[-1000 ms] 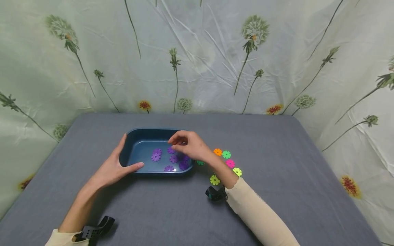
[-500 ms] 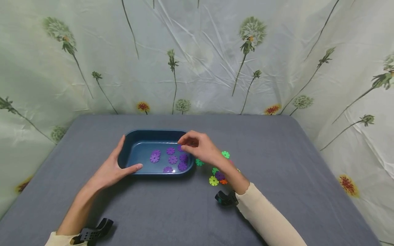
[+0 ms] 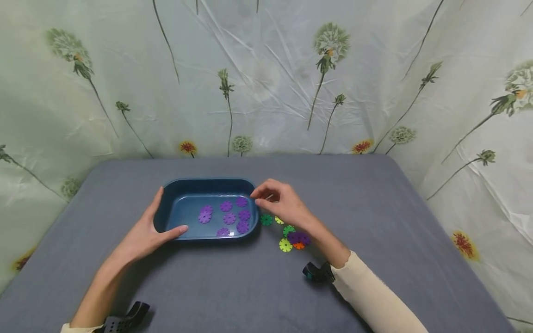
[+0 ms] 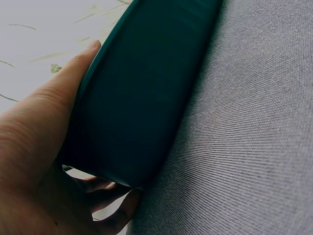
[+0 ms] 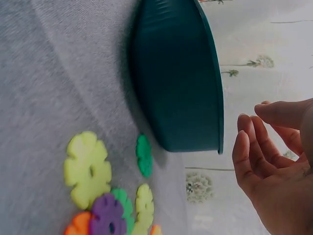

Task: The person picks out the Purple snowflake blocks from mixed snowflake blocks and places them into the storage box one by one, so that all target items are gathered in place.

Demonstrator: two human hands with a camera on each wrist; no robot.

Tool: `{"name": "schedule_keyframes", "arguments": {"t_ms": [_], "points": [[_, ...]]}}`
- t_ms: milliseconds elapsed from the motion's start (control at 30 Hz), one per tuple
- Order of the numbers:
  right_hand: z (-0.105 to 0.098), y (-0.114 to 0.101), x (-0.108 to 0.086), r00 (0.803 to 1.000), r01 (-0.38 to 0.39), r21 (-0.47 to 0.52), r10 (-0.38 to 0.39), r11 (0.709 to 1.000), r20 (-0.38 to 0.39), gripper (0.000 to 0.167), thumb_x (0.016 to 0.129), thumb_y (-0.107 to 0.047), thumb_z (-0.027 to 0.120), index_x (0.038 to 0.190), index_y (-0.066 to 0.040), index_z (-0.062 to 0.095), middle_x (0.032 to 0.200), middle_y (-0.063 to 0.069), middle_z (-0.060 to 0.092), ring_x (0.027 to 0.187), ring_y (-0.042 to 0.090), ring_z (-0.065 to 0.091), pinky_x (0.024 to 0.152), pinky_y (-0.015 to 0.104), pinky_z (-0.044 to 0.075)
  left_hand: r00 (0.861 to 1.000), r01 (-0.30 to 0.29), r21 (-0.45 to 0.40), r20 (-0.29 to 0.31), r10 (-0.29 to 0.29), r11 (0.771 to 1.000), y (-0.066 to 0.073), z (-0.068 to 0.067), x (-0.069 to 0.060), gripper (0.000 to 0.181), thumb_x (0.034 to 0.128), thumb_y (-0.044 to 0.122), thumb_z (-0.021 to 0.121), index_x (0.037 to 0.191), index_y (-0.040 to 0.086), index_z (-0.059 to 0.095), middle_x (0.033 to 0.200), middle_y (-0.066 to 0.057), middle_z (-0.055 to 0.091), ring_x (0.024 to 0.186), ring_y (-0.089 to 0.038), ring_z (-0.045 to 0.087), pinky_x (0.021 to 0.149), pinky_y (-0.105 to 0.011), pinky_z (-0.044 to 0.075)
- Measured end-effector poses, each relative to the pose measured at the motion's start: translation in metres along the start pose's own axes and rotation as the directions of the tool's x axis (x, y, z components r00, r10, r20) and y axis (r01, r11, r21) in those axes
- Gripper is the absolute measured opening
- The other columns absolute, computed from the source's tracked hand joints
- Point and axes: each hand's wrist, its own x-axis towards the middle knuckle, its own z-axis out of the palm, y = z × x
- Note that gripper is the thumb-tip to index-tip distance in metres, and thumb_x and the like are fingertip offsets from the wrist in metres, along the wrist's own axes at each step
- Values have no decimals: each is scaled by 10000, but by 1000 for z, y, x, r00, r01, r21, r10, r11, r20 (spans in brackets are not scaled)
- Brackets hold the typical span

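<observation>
A deep blue plastic tray (image 3: 195, 239) stands on the cloth with several purple notched flower discs (image 3: 229, 218) lying inside. My left hand (image 3: 143, 236) grips its left end, thumb over the near rim and fingers round the end wall. In the left wrist view the left fingers (image 4: 115, 210) curl behind the tray's end. Just beyond the right rim hovers my right hand (image 3: 283, 203), its fingers loosely bent. Nothing shows between its fingertips (image 5: 243, 120) in the right wrist view. Below that hand lie loose discs: green (image 3: 266, 219), yellow (image 3: 285, 245), orange (image 3: 299, 245) and purple (image 3: 296, 237).
A grey cloth (image 3: 233, 286) covers the table. Behind it hangs a pale curtain (image 3: 266, 92) printed with flowers. Black wrist devices sit on both forearms, the right one (image 3: 318, 272) close above the cloth. The right forearm may hide more discs.
My right hand has moved right, from over the tray to just outside its right rim. A purple disc now lies near the tray's far right corner. The left hand keeps its grip.
</observation>
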Motion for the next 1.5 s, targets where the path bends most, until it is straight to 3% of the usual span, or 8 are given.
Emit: {"name": "schedule_keyframes", "arguments": {"t_ms": [133,567,800,1500], "points": [[-4,3,-7,1000,-19,-13,19,1000,-14,156,1009,-106,678,1135,-47,747,1103,79,697,1002,201,669,877,386,586,1000,-17,-8,-8,17,1000,-1,1,-1,1235,890,504,776,1668,264,-152,1761,-206,-52,1569,-575,110,1124,-831,224],[-15,18,-23,1000,-13,-65,13,998,-5,138,991,-103,702,1118,-87,754,1111,110,713,1007,189,676,869,307,584,1000,3,1,-8,-3,1000,0,1,0,1239,885,505,778,1664,285,-160,1757,-226,-36,1560,-586,132,1119,-833,235],[-20,25,-32,999,-29,-66,30,997,17,184,986,-100,709,1152,-24,737,1130,144,716,1003,194,679,880,337,584,1000,9,-13,-9,-9,1000,0,2,-1,1248,883,495,783,1665,269,-163,1750,-249,-41,1558,-597,106,1126,-839,215],[-33,41,-52,996,-62,-83,67,995,62,165,931,-25,750,1095,-12,737,1084,162,735,928,144,682,775,258,578,1000,14,2,0,-14,1000,1,0,-1,1252,882,522,781,1661,285,-170,1762,-203,-49,1578,-562,110,1139,-812,233]]}}
